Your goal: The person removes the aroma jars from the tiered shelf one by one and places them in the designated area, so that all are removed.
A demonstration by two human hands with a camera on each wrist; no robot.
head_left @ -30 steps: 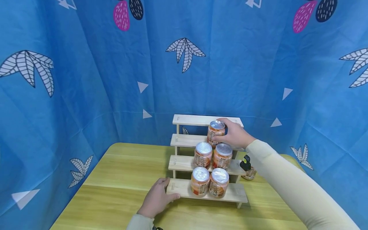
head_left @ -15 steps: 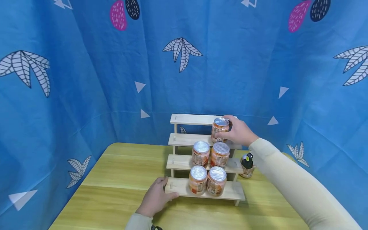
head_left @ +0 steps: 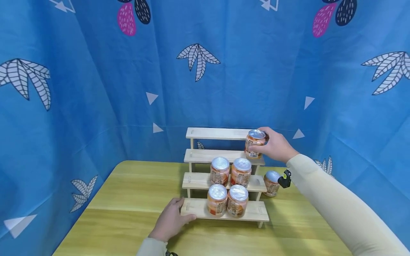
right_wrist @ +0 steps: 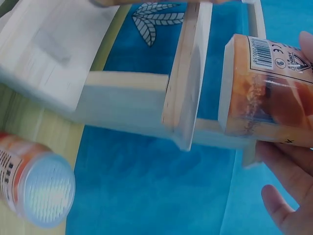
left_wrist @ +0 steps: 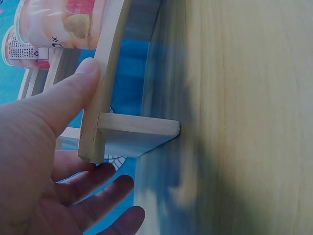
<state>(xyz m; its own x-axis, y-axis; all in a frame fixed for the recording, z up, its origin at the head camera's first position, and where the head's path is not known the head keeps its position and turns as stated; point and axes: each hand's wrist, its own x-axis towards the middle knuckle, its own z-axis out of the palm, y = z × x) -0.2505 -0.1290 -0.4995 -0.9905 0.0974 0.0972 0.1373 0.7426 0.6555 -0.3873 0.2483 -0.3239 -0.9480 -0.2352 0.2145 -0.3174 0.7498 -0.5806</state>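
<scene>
A tiered wooden display rack [head_left: 200, 156] stands on the table, its steps rising toward the back. My right hand [head_left: 278, 145] holds a fruit can [head_left: 253, 141] upright at the right end of the second step from the top. The right wrist view shows a gap between this can's base [right_wrist: 226, 85] and the step's board [right_wrist: 188, 93]. My left hand [head_left: 171, 218] grips the left end of the lowest step, thumb [left_wrist: 85, 73] on the board and fingers beyond its end. Two cans [head_left: 217, 202] stand on the lowest step, and two more [head_left: 241, 174] on the one above.
Another can [head_left: 271, 183] stands on the wood-grain table [head_left: 128, 199] to the right of the rack, below my right forearm. A blue patterned curtain [head_left: 205, 99] hangs behind and along both sides.
My right hand has carried its can rightward along the second step from the top to its right end. The left hand keeps its place on the rack. The view has shifted slightly.
</scene>
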